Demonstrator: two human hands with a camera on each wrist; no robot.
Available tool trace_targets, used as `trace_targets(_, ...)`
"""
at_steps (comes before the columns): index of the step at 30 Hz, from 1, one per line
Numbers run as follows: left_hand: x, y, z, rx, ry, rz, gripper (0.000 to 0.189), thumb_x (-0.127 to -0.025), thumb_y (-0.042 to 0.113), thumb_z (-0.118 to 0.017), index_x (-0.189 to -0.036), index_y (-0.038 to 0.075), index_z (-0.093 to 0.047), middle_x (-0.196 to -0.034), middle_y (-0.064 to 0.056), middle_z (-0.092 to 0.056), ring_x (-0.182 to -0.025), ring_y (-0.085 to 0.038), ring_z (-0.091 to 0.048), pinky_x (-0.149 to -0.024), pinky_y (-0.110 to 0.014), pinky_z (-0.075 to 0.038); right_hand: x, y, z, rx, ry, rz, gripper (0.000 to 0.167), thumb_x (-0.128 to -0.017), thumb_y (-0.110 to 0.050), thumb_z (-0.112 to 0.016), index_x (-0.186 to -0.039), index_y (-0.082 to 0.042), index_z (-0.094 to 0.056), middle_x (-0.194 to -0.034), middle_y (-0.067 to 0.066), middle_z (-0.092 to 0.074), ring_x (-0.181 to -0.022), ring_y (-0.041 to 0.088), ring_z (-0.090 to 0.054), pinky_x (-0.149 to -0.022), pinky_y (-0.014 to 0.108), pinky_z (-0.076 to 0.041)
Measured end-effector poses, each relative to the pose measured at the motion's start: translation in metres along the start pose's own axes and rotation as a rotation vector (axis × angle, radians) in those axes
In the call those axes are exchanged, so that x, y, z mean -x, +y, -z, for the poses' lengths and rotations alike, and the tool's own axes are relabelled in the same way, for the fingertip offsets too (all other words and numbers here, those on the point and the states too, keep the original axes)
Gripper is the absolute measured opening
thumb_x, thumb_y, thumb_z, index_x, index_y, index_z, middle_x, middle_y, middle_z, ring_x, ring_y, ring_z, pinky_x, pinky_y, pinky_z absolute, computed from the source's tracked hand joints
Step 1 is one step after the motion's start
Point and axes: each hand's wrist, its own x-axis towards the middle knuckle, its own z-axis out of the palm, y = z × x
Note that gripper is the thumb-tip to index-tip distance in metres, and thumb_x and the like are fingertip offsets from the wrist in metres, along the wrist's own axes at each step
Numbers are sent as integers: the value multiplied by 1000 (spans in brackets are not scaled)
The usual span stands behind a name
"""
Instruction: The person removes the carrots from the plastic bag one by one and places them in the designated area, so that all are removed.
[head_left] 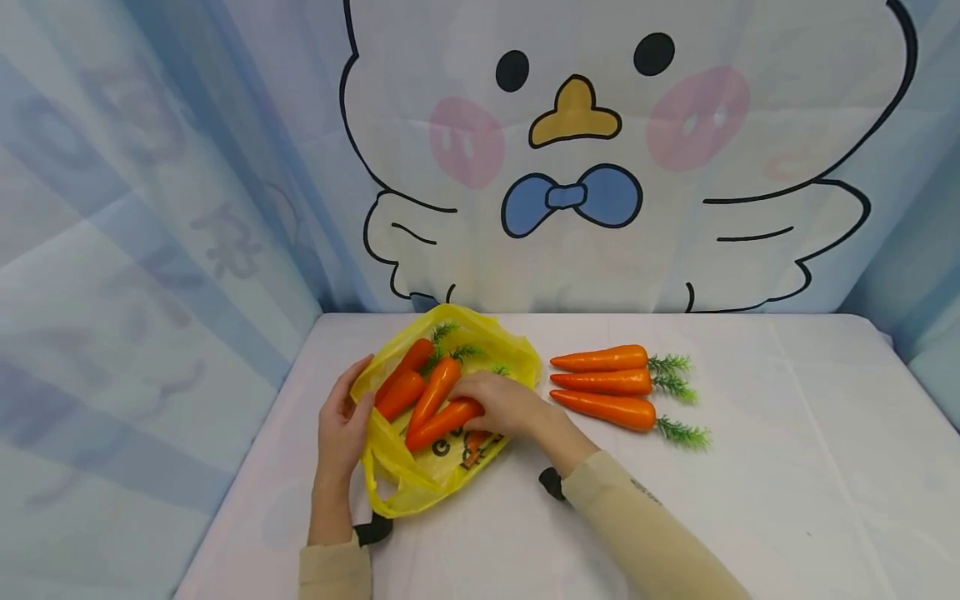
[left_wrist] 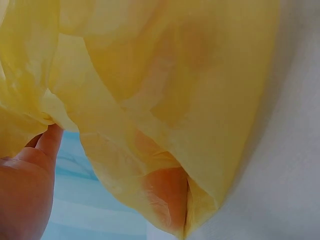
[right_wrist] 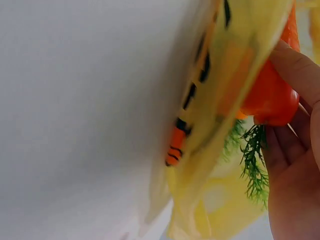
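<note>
A yellow plastic bag (head_left: 416,483) lies on the table with its mouth spread, several orange toy carrots (head_left: 437,392) with green tops inside it. My left hand (head_left: 345,425) grips the bag's left rim; in the left wrist view the thumb (left_wrist: 47,145) shows at the bag's edge and the other fingers are mostly hidden. Inside the bag my right hand (head_left: 501,404) holds a carrot (head_left: 444,425) near its leafy end. The right wrist view shows thumb and fingers about that carrot (right_wrist: 272,100), its green leaves hanging by the palm.
Three more carrots (head_left: 603,382) lie side by side on the white table (head_left: 787,467), right of the bag, tips pointing left. Behind the table hangs a curtain (head_left: 600,275) with a cartoon face, and another curtain (head_left: 150,333) runs along the left.
</note>
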Motion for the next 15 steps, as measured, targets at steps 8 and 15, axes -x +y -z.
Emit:
trace_targets(8, -3, 0, -3, 4, -17, 1, 47, -101, 2, -52, -147, 12, -52, -149, 0, -50, -135, -14, -44, -107, -20, -38, 20, -3, 23, 26, 80, -26, 42, -90, -19, -78, -129, -9, -66, -131, 4, -62, -124, 24, -54, -109, 41, -42)
trace_targets(15, -3, -3, -1, 3, -5, -27, 46, -101, 1, -51, -145, 14, -55, -146, 2, -52, -132, -12, -46, -105, -18, -39, 45, -5, 40, 55, 200, -27, 41, -87, -17, -81, -124, -7, -68, -126, 5, -65, -120, 26, -56, -106, 43, -44)
